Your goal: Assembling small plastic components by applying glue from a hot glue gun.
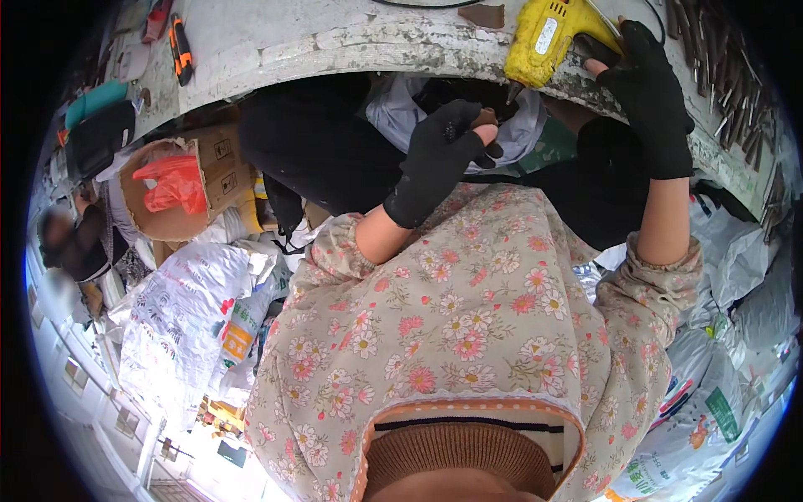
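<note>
Near one o'clock, our left hand [443, 159] pinches a small brown piece [487, 115]. Farther out at one o'clock, the yellow glue gun [539, 50] points its tip near it. Our right hand [648, 100], at two o'clock, is by the gun's handle; we cannot tell if it grips.

A workshop, a glue gun [535, 46] is jutting over the edge of a scuffed bench [335, 50], a cutter [180, 52] is lying on top, thin brown pieces [736, 84] are crowding the right end, a box [221, 171] is holding a red bag [176, 184], sacks [180, 322] are bulging on both sides
</note>
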A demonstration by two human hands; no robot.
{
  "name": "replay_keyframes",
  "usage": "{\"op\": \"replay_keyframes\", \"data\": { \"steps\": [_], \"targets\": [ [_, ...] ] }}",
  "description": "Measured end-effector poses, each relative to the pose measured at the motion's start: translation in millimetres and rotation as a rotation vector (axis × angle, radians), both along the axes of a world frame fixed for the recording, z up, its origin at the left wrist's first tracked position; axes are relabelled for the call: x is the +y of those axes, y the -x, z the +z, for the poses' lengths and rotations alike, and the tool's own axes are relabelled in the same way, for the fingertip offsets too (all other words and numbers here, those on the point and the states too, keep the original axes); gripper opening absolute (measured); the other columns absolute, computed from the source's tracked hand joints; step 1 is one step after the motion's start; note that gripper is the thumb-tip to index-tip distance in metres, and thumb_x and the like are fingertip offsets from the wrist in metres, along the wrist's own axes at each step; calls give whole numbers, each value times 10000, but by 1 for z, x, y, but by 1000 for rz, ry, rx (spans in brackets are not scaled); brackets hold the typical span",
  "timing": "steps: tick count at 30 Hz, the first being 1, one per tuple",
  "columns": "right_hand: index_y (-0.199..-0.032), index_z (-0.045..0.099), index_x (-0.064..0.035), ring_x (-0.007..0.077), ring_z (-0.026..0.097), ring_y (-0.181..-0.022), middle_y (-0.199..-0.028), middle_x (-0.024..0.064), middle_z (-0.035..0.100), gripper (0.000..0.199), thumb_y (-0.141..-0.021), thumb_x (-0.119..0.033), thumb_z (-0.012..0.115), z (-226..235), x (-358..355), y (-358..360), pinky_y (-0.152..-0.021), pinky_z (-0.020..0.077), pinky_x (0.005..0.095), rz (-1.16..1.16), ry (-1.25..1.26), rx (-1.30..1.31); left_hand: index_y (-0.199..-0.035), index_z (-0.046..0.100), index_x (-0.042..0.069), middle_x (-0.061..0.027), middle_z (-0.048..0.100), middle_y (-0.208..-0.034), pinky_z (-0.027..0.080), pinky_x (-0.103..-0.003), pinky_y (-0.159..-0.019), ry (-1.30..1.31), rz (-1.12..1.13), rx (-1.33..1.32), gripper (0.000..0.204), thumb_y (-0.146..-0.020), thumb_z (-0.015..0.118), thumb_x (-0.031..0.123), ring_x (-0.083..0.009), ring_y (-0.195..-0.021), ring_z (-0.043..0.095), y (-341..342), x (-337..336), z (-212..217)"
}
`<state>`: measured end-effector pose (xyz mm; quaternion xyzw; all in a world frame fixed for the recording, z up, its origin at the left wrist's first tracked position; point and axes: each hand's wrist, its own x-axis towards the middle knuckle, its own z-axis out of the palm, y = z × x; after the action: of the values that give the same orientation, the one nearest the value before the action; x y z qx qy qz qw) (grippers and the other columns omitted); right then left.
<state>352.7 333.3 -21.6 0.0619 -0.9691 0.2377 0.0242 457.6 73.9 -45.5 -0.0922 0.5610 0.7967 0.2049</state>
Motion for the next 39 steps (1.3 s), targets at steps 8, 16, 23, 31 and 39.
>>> {"op": "replay_keyframes", "data": {
  "steps": [8,16,23,31,39],
  "targets": [
    [-1315,459,-81,253,585,-1057,-1213,141,557,692,-725,-297,749,3,4,3,-881,458,343,105,-98,39,-1046,582,-33,-114,645,-866,518,-254,-589,18,-111,4,226,-928,512,146,-171,-783,648,6,2,0],
    [-1308,484,-106,219,604,-1022,-1218,130,571,666,-723,-268,757,3,11,9,-859,465,318,94,-75,-33,-1061,563,-31,-113,639,-830,493,-236,-498,-16,-32,-24,239,-933,509,164,-173,-664,645,8,7,3],
    [-1292,509,-109,194,601,-1035,-1223,118,577,610,-740,-215,747,-6,24,12,-873,459,292,110,-2,-19,-1057,560,-33,-97,627,-798,467,-234,-463,-13,-6,-30,249,-927,524,177,-150,-622,627,11,10,2],
    [-1282,495,-70,233,539,-1147,-1268,126,537,511,-809,-154,668,-1,3,3,-935,426,317,168,-53,108,-1015,587,13,-46,607,-759,421,-197,-532,116,38,-96,304,-931,533,300,-90,-616,559,7,3,13],
    [-1192,580,-38,246,628,-987,-1082,128,642,403,-796,-7,644,58,-39,-94,-838,476,308,379,450,-273,-774,529,98,23,464,-642,346,-221,-494,-482,189,-506,356,-933,510,417,-90,-537,409,14,0,13]
  ]
}}
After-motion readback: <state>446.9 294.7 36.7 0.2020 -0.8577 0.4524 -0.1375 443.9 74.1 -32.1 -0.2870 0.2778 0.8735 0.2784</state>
